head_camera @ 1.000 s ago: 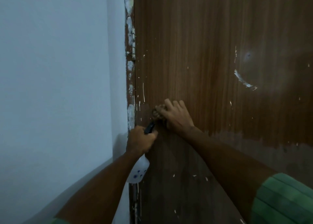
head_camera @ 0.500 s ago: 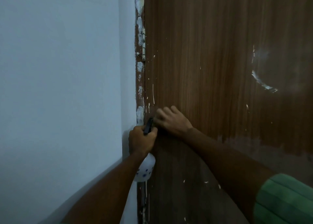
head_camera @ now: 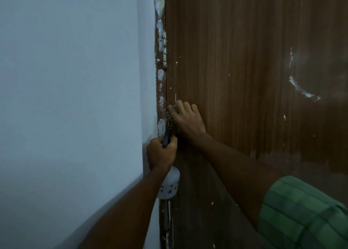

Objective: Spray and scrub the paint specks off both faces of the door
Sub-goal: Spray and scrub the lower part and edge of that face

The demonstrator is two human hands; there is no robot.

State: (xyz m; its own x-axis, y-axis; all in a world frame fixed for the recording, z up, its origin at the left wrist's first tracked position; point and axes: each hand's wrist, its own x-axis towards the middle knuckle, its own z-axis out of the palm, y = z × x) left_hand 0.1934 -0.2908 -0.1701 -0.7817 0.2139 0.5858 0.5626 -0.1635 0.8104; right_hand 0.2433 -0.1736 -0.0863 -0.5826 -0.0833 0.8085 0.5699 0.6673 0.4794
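Observation:
A brown wood-grain door (head_camera: 235, 64) fills the right of the view, dotted with white paint specks near its hinge edge and marked by a curved white smear (head_camera: 301, 90). My right hand (head_camera: 186, 120) presses a brownish scrub pad (head_camera: 169, 113) against the door beside the hinge edge, fingers curled over it. Just below, my left hand (head_camera: 161, 152) grips the black trigger head of a white spray bottle (head_camera: 168, 184) with blue dots, which hangs under the fist.
A pale blue wall (head_camera: 71, 98) stands on the left. The brown door frame (head_camera: 160, 90) carries large white paint patches, and a metal hinge (head_camera: 165, 50) sits above my hands. The door's lower part looks darker and wet.
My right hand with the pad has shifted slightly up and left along the hinge edge, after dipping lower in between. My left hand keeps its grip on the bottle.

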